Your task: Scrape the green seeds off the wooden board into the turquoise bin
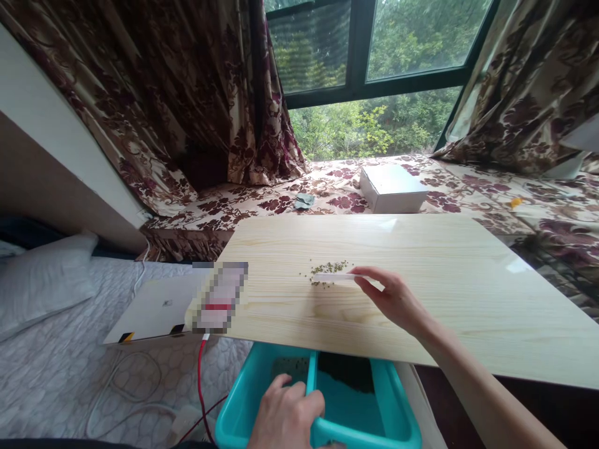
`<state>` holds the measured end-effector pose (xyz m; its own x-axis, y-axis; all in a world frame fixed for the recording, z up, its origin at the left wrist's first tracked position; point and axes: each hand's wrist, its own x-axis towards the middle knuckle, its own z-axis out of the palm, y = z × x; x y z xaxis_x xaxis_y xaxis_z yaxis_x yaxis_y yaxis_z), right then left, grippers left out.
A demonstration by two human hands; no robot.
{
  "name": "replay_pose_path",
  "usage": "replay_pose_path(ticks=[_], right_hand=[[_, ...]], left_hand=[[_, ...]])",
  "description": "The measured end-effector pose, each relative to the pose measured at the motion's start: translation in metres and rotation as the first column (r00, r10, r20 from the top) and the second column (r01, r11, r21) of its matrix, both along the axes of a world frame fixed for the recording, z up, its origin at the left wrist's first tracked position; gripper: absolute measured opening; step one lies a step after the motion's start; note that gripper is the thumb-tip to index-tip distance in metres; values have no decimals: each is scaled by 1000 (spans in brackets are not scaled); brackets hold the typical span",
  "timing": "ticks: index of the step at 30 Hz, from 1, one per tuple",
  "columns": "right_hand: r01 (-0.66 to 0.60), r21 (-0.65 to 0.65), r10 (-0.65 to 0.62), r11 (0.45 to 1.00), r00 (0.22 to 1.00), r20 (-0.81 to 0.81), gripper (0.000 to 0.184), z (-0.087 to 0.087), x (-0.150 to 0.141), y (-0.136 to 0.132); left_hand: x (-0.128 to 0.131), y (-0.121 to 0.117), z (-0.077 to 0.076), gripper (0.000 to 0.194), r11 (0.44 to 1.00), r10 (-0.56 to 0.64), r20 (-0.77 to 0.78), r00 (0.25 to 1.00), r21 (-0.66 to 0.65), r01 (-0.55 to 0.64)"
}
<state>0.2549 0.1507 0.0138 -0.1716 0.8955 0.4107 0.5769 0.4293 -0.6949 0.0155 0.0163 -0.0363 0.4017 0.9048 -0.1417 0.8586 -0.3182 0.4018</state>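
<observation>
My right hand [390,296] reaches over the wood-grain table and pinches a thin, flat white piece [334,277], seen nearly edge-on, so its exact kind is unclear. Small greenish grains [334,267], like beans or seeds, lie scattered around and beyond its far end. Below the table's near edge is a teal two-compartment tub [402,399]. My left hand [287,415] grips the tub's middle divider, fingers curled over it. Some small grains show in the left compartment. Dark contents or shadow fill the far part of the right one.
A phone-like item [219,299], blurred out, lies on the table's left edge with a red cable [201,380] plugged in. Beside it a pale laptop or flat box [154,308] rests on the bed [51,374]. A white box [393,190] stands on the flowered window seat.
</observation>
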Motion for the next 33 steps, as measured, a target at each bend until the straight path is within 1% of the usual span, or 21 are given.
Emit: replay_pose_path(ticks=[4, 9, 11, 15, 19, 21, 26, 29, 33], right_hand=[[-16, -58, 16, 998, 1000, 4, 19, 5, 12, -10], [50, -90, -54, 995, 997, -47, 19, 11, 17, -16], [46, -107, -51, 993, 998, -49, 19, 12, 16, -15], [17, -138, -21, 990, 999, -27, 19, 9, 18, -14], [62, -110, -66, 992, 997, -37, 17, 7, 21, -13], [57, -112, -63, 992, 997, -49, 17, 6, 18, -13], [-42, -151, 28, 988, 995, -92, 18, 6, -1, -11], [-45, -160, 28, 986, 994, -106, 18, 8, -11, -7], [-31, -159, 17, 987, 996, -88, 19, 10, -13, -3]], left_hand=[[0, 0, -8, 39, 1000, -11, 8, 1000, 22, 11], [2, -1, -17, 41, 996, 26, 8, 1000, 89, -27], [1, -1, -17, 41, 996, 20, 13, 1000, 90, -21], [-1, 0, -12, 37, 998, -2, 27, 1000, 58, 0], [-1, -1, -10, 36, 999, 2, 16, 1000, 40, -3], [0, -1, -11, 36, 999, 16, 17, 1000, 47, -16], [1, -3, -15, 37, 995, 43, 65, 997, 83, -48], [0, -5, -16, 37, 993, 59, 82, 995, 92, -67], [-1, -6, -17, 37, 993, 70, 76, 995, 86, -76]])
